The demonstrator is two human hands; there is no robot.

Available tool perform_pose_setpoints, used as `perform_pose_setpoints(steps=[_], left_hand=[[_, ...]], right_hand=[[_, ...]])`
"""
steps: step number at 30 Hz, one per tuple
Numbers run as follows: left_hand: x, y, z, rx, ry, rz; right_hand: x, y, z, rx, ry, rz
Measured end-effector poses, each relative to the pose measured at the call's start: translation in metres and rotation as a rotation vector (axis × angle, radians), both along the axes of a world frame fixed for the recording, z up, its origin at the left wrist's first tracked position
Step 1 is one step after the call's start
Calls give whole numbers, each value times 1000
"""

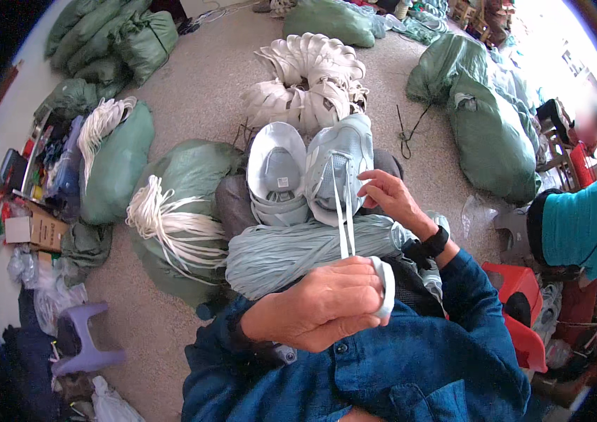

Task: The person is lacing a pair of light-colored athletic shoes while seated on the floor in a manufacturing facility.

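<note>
My left hand (316, 302) is closed around the pale shoelace (341, 218), drawn taut towards my body, with a bent length showing past the fingers. The lace runs up to the eyelets of a light grey shoe upper (344, 151). Beside that upper's right side is my right hand (388, 200), its fingers bent and apart, with nothing seen between them. A second light grey shoe upper (277, 165) lies to the left, its inside and a small white label facing up. Across my lap rests a thick bundle of pale blue-grey laces (298, 253).
Cream shoe uppers (305, 84) form a ring on the floor ahead. White laces (172, 218) lie over a green sack (193, 169) at left. More green sacks (492, 133) stand at right. A purple stool (87, 337) is at lower left, a red plastic seat (520, 309) at right.
</note>
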State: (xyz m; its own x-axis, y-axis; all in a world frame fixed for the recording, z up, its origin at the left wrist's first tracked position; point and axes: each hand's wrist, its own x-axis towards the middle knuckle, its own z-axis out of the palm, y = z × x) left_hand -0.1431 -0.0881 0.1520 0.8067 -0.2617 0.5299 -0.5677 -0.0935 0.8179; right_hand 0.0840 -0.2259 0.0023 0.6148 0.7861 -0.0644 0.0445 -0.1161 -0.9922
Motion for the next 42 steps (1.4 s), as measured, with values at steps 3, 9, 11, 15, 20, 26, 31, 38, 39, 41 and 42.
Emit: perform_pose_setpoints(steps=[3, 9, 11, 15, 20, 26, 31, 38, 39, 41, 42], left_hand=[[4, -5, 2, -48, -1, -10], [11, -11, -9, -139, 91, -4], [19, -20, -6, -184, 200, -95], [29, -35, -1, -239, 83, -137], [41, -38, 0, -237, 13, -123], [58, -45, -17, -193, 158, -83], [69, -46, -17, -71, 196, -16], [106, -41, 50, 86, 94, -17], [112, -39, 57, 46, 100, 25], [125, -40, 70, 18, 110, 56], [129, -39, 76, 5, 87, 46]], right_hand=[[19, 0, -15, -35, -720, -92], [12, 31, 21, -40, -787, 52], [14, 30, 14, 2, -963, 220], [14, 38, 11, -58, -974, 270], [30, 53, 9, -97, -1064, 400], [55, 59, -18, 52, -511, 106], [54, 71, -16, 41, -455, 126], [69, 50, -65, 664, -438, 269], [69, 52, -65, 626, -433, 256], [69, 53, -62, 547, -425, 232], [67, 56, -60, 509, -421, 227]])
